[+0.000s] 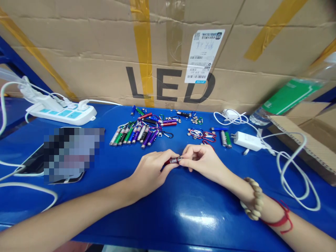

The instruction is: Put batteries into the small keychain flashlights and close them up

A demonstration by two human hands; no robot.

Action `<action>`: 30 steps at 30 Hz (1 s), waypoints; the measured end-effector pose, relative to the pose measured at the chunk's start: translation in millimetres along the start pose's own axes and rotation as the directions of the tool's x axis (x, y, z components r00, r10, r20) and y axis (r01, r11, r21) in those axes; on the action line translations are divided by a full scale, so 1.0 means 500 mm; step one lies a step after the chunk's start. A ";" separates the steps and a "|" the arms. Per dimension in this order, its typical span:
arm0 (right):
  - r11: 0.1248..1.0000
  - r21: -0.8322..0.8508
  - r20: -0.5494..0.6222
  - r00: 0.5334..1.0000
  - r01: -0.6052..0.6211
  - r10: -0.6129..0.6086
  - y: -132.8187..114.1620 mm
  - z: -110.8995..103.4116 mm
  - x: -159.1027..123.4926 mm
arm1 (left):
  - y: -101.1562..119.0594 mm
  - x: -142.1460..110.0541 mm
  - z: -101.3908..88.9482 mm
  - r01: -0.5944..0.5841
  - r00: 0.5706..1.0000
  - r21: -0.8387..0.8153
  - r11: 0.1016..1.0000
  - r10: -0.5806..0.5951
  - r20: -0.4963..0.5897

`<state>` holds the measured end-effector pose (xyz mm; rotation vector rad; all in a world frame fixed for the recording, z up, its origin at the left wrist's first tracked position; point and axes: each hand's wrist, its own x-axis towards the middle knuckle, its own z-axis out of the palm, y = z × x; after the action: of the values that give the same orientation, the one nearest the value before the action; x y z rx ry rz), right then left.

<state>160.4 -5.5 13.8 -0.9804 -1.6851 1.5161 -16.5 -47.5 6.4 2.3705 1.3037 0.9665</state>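
Observation:
Between both hands, above the blue table, is a small red mini flashlight with a silver end. My left hand is closed round its red body. The thumb and fingers of my right hand pinch at the silver end; whether they hold a separate small part is hidden. Just beyond my left hand lies a row of coloured mini flashlights, silver, green, black, blue and purple. Red carabiner clips and small button cells lie past my right hand.
A white power strip and a phone with cables are at the left. To the right are a white charger, a looped cable, a bottle with a green label and an open carton. A large cardboard box stands behind.

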 end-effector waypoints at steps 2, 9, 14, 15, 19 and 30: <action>1.000 -0.025 0.002 1.000 0.001 -0.001 0.000 -0.001 -0.001 | 0.001 0.001 -0.001 0.005 1.000 -0.006 1.000 -0.005 -0.003; 0.992 -0.126 0.005 1.000 0.017 -0.017 0.002 -0.001 -0.004 | 0.005 0.005 -0.005 0.005 1.000 -0.086 0.996 -0.003 0.024; 0.983 -0.177 -0.030 0.999 0.038 -0.044 -0.001 0.003 -0.007 | 0.008 0.003 -0.007 0.026 1.000 -0.033 0.999 -0.025 0.014; 0.982 -0.183 -0.032 0.998 0.044 -0.051 -0.001 0.003 -0.008 | 0.010 0.003 -0.008 0.028 0.999 -0.021 0.999 -0.028 0.017; 0.978 -0.200 -0.027 0.997 0.064 -0.070 -0.005 0.005 -0.008 | 0.013 0.003 -0.011 0.034 0.999 0.018 0.999 -0.034 0.031; 0.948 -0.218 -0.068 0.965 0.232 -0.252 -0.013 0.000 -0.008 | 0.004 0.004 -0.005 0.052 0.998 -0.029 0.998 -0.053 -0.017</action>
<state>161.8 -9.1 20.4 -0.8968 -1.8476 1.1332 -15.9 -47.4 10.1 2.2997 1.3425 0.9864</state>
